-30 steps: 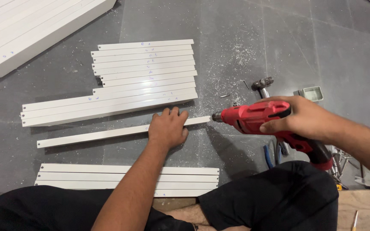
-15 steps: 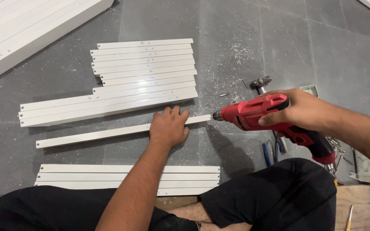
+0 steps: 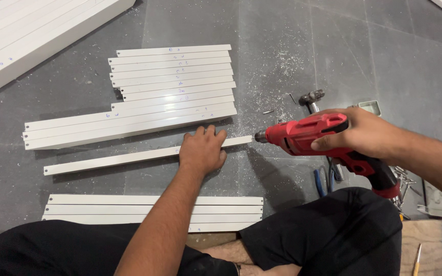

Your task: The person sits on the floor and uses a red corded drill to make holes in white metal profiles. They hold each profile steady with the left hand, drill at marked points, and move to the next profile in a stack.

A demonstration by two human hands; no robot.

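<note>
My left hand (image 3: 202, 150) presses flat on a long white bar (image 3: 111, 160) that lies alone on the grey floor. My right hand (image 3: 365, 134) grips a red power drill (image 3: 313, 135), held level. The drill's tip sits at the bar's right end, just past my left fingers. White dust and shavings lie scattered on the floor around that end.
A stack of white bars (image 3: 172, 76) lies beyond the single bar, and another bundle (image 3: 154, 210) lies near my legs. White panels (image 3: 31, 36) fill the top left. A hammer (image 3: 310, 97), blue-handled pliers (image 3: 321, 181) and small hardware sit to the right.
The drill has shifted slightly left and lower toward the bar's right end. My left hand stays pressed on the bar.
</note>
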